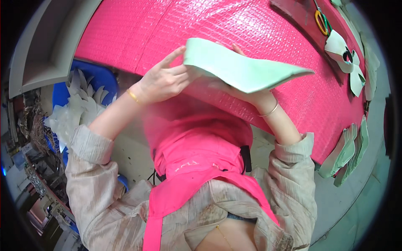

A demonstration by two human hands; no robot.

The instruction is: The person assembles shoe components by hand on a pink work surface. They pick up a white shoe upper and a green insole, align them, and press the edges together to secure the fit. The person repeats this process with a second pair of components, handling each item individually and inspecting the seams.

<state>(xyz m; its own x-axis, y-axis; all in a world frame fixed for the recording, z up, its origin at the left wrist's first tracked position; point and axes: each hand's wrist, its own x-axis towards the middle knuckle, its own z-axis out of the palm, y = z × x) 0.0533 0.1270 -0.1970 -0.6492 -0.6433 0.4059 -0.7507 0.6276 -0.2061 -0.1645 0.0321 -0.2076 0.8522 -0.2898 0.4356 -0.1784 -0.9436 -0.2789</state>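
Note:
A pale green curved strip [234, 65] of soft sheet material is held up above the near edge of the pink-covered table. It is broad and rounded at its left end and tapers to a point at the right. My left hand [169, 79] grips the rounded end, its index finger up against the edge and its thumb hidden behind. From below and behind, my right hand [251, 95] grasps the middle of the strip. Most of its fingers are covered by the material, and some fingertips show above the upper edge.
Pink bubble-textured sheeting covers the table [142, 33]. At the far right lie scissors [321, 23] with yellow and green handles and white-green cut pieces [341, 54]. Layered green strips [345, 150] hang by the right edge. A blue bin [104, 79] with white scraps [77, 113] stands left.

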